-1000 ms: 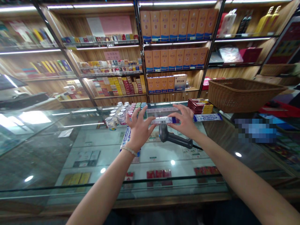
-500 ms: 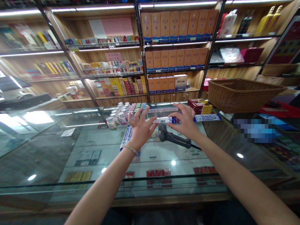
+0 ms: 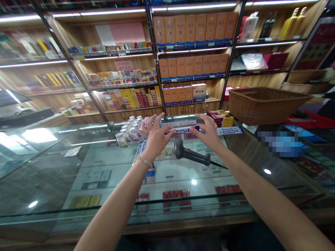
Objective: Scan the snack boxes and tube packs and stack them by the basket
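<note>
The left hand [image 3: 157,135] is pinching one end of a slim blue-and-white packet [image 3: 182,130] between thumb and forefinger, and the right hand [image 3: 209,134] is clamping the other end the same way. The packet is lying level between them, just beyond the head of a black handheld barcode scanner [image 3: 193,154]; gripping only the ends seems to be leaving its middle uncovered, and the other fingers are spreading upward, probably for the same reason. The scanner is resting on the glass worktop [image 3: 120,190], which is leaving both hands free. Similar blue-and-white packets [image 3: 139,150] are lying partly behind the left wrist, and another packet [image 3: 230,130] is lying right of the right hand, apparently keeping the middle uncluttered. Small bottles [image 3: 128,131] are standing grouped beyond the left hand.
</note>
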The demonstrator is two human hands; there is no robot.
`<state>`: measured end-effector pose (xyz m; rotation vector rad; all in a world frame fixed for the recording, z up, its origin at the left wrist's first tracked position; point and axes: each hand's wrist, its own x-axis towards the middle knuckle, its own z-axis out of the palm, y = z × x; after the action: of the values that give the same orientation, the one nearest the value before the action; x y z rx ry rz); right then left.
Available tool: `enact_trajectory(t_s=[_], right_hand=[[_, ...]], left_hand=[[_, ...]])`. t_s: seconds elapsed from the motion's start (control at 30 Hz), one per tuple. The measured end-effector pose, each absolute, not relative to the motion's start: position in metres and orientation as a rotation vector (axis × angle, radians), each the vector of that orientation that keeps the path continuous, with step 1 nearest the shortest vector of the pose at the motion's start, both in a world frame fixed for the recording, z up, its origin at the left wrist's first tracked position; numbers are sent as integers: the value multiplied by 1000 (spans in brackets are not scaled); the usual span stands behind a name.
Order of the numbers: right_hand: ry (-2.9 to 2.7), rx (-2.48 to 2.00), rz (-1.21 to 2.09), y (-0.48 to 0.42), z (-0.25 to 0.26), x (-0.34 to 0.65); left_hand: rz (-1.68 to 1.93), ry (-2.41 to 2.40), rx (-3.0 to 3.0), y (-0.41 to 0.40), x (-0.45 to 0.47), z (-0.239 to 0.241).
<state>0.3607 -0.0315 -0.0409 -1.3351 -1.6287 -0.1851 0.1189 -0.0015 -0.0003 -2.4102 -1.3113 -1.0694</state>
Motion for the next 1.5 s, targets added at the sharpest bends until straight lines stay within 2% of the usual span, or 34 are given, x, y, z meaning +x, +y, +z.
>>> enact_trajectory(t_s=[0.23,0.53,0.7,1.07,1.5], right_hand=[[-1628,-1372,-199,-22,-50,365],[-1807,-1345,-685,-36,-48,364],[-1863,-1338,-786,-35,-52,365],[-1795,-1395,-744,-32,-51,371],[-1793,-1451,-556,-30,-49,381]], left_hand=[[-1105,-1364,-2469,8,123,-12],[-1057,-1401,-2479,8,111,-11],[-1015,-1343,-2546,12,109,-17],[-952,-1164,-2374,3,100,-19],[-1015,-1222,-2317,1,100,-19]])
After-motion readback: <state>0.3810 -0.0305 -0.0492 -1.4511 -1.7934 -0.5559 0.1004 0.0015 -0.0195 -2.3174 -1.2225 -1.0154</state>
